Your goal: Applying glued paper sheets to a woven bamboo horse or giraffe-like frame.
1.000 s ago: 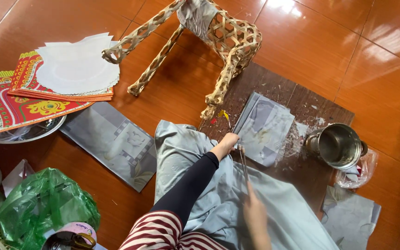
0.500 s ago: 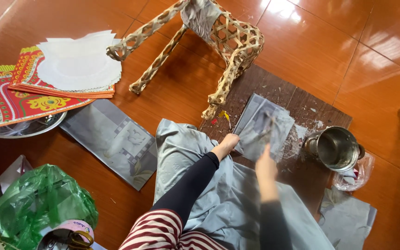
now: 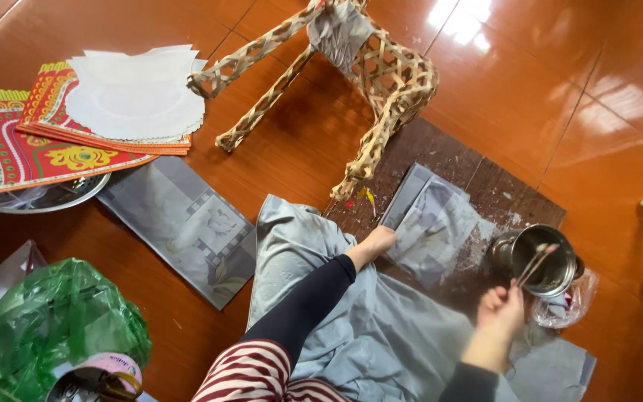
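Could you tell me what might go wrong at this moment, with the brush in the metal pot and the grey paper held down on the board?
The right hand dips a brush into the metal pot, which sits at the edge of the dark board; a push might tip it onto the floor. Paste could drip onto the grey cloth on the way back. The left hand pins only one edge of the grey paper, so it may shift.
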